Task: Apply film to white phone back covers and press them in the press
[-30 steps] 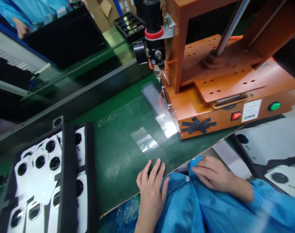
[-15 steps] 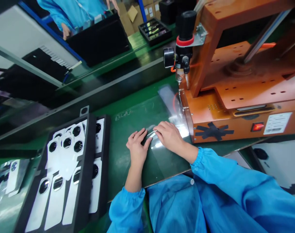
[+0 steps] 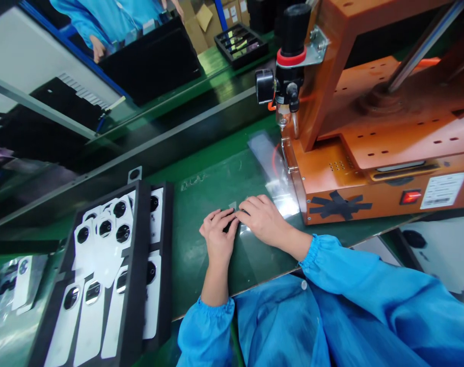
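Over the green mat (image 3: 201, 244), my left hand (image 3: 219, 234) and my right hand (image 3: 264, 219) meet fingertip to fingertip. My left thumb and forefinger are pinched together, and the right fingers curl in against them. A small pale, see-through patch (image 3: 233, 205) shows just beyond the fingertips; I cannot tell whether it is a held piece or a reflection. Whatever lies in the pinch is mostly hidden. Left of my hands stands a black tray (image 3: 134, 255) with several white, long panels (image 3: 88, 321), each with a dark round window near its top.
An orange press machine (image 3: 323, 188) with a lit red switch stands at the right. Clear film (image 3: 268, 158) lies beside it. Under the tray is another black tray (image 3: 165, 265). Across the bench a co-worker's hand (image 3: 98, 48) is by a black box (image 3: 151, 63).
My hands have drawn closer together. The thin, bright-edged strip that showed between the fingertips is now mostly covered by the fingers. The view has shifted slightly.
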